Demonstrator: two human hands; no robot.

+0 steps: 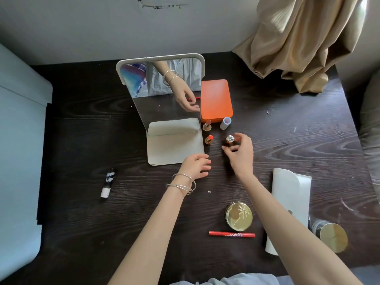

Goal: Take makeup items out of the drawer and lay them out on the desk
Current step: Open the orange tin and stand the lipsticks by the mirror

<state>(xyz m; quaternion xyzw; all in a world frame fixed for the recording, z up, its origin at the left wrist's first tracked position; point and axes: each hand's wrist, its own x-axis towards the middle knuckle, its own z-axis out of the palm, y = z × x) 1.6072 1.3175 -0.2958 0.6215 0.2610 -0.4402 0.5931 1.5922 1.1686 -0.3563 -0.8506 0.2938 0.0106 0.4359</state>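
On the dark wooden desk (102, 130) my right hand (239, 153) holds an upright gold lipstick tube with a jewelled top (230, 139) between thumb and fingers. My left hand (195, 166), with bangles on the wrist, rests on the desk beside the mirror base with loosely curled fingers and holds nothing. Two uncapped lipsticks stand left of the held tube, an orange-red one (209, 139) and a brownish one (207, 124). A pale blue cap (225, 123) stands behind. Nearer me lie a round gold compact (238, 218) and a red pen-shaped stick (232, 234). No drawer is in view.
A standing mirror (164, 95) sits mid-desk with an orange box (216, 99) to its right. A small black-and-white tube (108, 184) lies at the left. A white folded package (290, 200) and a gold-lidded jar (333, 236) are at the right. A beige curtain (304, 38) hangs at the back right.
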